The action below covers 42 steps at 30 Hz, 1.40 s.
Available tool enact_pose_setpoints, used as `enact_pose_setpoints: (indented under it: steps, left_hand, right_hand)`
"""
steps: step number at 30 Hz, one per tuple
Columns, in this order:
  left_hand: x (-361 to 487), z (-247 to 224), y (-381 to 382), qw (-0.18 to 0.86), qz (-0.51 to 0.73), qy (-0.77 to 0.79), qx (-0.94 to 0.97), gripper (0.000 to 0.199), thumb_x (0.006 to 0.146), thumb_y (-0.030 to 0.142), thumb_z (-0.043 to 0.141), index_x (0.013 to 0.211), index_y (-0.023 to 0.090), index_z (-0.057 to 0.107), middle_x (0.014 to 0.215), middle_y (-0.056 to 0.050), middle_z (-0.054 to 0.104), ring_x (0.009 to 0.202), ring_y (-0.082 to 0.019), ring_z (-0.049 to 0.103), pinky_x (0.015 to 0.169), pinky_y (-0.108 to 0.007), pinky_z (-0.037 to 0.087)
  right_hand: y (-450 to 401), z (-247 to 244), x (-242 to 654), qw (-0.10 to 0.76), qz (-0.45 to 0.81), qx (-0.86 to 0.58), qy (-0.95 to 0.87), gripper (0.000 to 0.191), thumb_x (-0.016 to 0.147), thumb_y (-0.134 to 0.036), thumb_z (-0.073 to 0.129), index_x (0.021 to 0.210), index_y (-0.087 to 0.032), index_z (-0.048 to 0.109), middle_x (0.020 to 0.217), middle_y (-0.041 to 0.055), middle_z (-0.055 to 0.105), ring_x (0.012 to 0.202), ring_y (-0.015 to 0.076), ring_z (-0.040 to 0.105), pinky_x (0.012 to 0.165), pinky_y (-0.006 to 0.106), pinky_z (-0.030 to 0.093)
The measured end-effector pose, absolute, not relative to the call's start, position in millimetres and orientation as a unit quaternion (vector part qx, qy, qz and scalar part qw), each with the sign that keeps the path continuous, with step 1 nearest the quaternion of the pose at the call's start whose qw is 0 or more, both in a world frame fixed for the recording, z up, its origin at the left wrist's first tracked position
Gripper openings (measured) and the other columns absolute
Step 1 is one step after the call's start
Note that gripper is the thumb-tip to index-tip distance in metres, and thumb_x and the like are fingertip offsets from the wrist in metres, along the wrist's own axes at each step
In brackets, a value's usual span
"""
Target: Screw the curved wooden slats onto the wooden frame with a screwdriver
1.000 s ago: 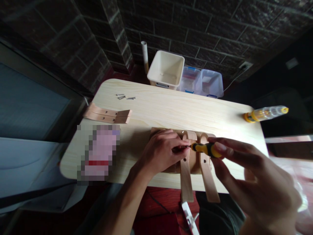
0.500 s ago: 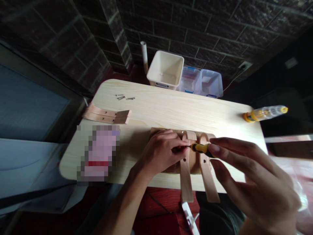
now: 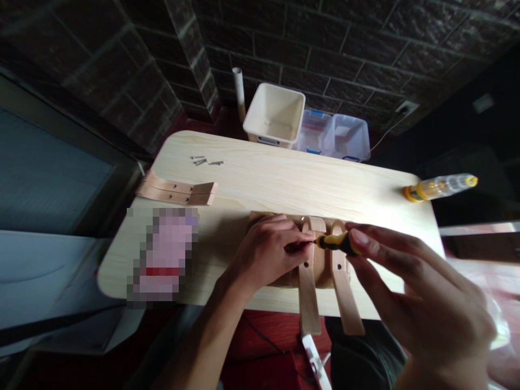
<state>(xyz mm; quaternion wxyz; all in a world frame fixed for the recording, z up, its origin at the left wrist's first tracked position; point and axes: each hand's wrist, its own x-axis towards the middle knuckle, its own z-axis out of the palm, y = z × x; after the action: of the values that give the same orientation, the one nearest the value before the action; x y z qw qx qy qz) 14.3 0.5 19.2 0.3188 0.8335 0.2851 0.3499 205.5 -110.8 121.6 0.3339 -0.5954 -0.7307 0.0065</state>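
Observation:
My right hand (image 3: 418, 287) grips the handle of a yellow-and-black screwdriver (image 3: 335, 242) between thumb and fingers. The screwdriver lies nearly level, its tip pointing left at the pinched fingertips of my left hand (image 3: 270, 246). What those fingertips hold is hidden. My left hand rests over a brown wooden piece (image 3: 324, 271). Across that piece lie two bent wooden strips, a left strip (image 3: 309, 303) and a right strip (image 3: 347, 306), each showing a dark hole and reaching past the table's near edge.
Several screws (image 3: 200, 161) lie at the table's (image 3: 260, 173) back left. Nearby are bent wooden pieces with holes (image 3: 179, 189) and a blurred-out pink item (image 3: 166, 249). A yellow-capped clear container (image 3: 441, 188) is at the right edge. Beyond the table stand a cream bin (image 3: 270, 132) and clear boxes (image 3: 351, 135).
My right-hand fingers have shifted slightly on the screwdriver handle, and more of the handle shows. My left hand and the wooden pieces look nearly unmoved.

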Motion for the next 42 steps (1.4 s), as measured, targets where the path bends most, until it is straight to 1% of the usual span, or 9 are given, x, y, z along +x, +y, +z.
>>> enact_pose_setpoints:
  steps: [6,8,13,16,19,22,30,37,42]
  left_hand:
    - [14.9,20.5,-0.3,0.325,0.355,0.286,0.828,0.014,0.09,0.013,0.079,0.095,0.024,0.086,0.083,0.001,0.08,0.077,-0.018,0.07,0.079,-0.034,0.055]
    - [14.9,21.0,-0.4,0.325,0.353,0.286,0.829,0.015,0.09,0.013,0.079,0.098,0.023,0.086,0.083,0.001,0.08,0.076,-0.017,0.07,0.079,-0.033,0.055]
    - [15.1,19.8,0.1,0.317,0.365,0.28,0.829,0.013,0.089,0.012,0.08,0.098,0.021,0.085,0.082,0.0,0.08,0.076,-0.017,0.071,0.076,-0.032,0.055]
    - [15.5,19.0,0.5,0.311,0.372,0.274,0.83,0.013,0.089,0.012,0.081,0.097,0.021,0.085,0.082,0.001,0.08,0.076,-0.017,0.071,0.076,-0.032,0.056]
    - [15.9,19.7,0.9,0.308,0.371,0.275,0.832,0.014,0.088,0.011,0.081,0.097,0.021,0.085,0.083,0.001,0.081,0.076,-0.017,0.071,0.078,-0.032,0.056]
    - [16.2,20.8,1.0,0.312,0.372,0.276,0.829,0.014,0.088,0.011,0.081,0.096,0.022,0.085,0.084,0.002,0.082,0.075,-0.017,0.07,0.079,-0.032,0.055]
    - [15.3,22.4,0.3,0.317,0.368,0.278,0.829,0.012,0.089,0.011,0.079,0.091,0.022,0.085,0.081,0.001,0.08,0.073,-0.017,0.069,0.076,-0.032,0.054]
    - [16.2,20.3,0.4,0.313,0.366,0.281,0.83,0.014,0.09,0.013,0.079,0.098,0.022,0.086,0.08,0.001,0.08,0.075,-0.017,0.07,0.077,-0.033,0.056]
    - [15.6,20.3,0.7,0.322,0.36,0.283,0.829,0.013,0.089,0.014,0.079,0.096,0.022,0.086,0.08,0.001,0.079,0.074,-0.017,0.069,0.077,-0.033,0.055]
  right_hand:
    - [-109.1,123.2,205.0,0.346,0.038,-0.579,-0.737,0.042,0.094,-0.004,0.075,0.13,-0.026,0.076,0.132,0.0041,0.083,0.111,0.0187,0.084,0.094,0.027,0.072]
    - [-107.1,122.4,205.5,0.346,0.029,-0.575,-0.741,0.039,0.095,-0.004,0.074,0.128,-0.026,0.076,0.128,0.0028,0.084,0.111,0.0161,0.084,0.094,0.023,0.07]
    - [-104.2,119.5,207.5,0.354,-0.004,-0.589,-0.727,0.034,0.097,-0.007,0.076,0.126,-0.025,0.076,0.123,-0.0013,0.084,0.112,0.0068,0.081,0.106,0.01,0.058]
    - [-105.0,119.2,207.8,0.362,-0.008,-0.592,-0.72,0.039,0.096,-0.006,0.077,0.13,-0.026,0.075,0.124,-0.003,0.083,0.113,0.0054,0.079,0.11,0.008,0.055]
    - [-105.9,119.9,207.7,0.37,0.028,-0.577,-0.727,0.05,0.094,-0.001,0.075,0.139,-0.024,0.071,0.134,0.0,0.08,0.122,0.008,0.077,0.112,0.013,0.056]
    - [-105.9,120.4,207.8,0.354,0.043,-0.564,-0.745,0.05,0.095,0.0,0.071,0.14,-0.022,0.07,0.141,0.0018,0.077,0.129,0.0078,0.074,0.116,0.013,0.054]
    - [-103.4,119.2,205.3,0.36,0.028,-0.565,-0.742,0.037,0.098,-0.005,0.073,0.13,-0.023,0.075,0.127,0.0001,0.081,0.117,0.0042,0.077,0.111,0.008,0.053]
    - [-105.6,120.2,205.4,0.366,0.055,-0.564,-0.738,0.047,0.097,-0.004,0.072,0.139,-0.025,0.07,0.133,0.0003,0.078,0.123,0.0074,0.076,0.11,0.013,0.057]
    - [-104.5,118.7,206.0,0.359,0.045,-0.566,-0.741,0.046,0.097,-0.002,0.072,0.136,-0.025,0.071,0.13,-0.0019,0.08,0.123,0.0045,0.076,0.112,0.008,0.053]
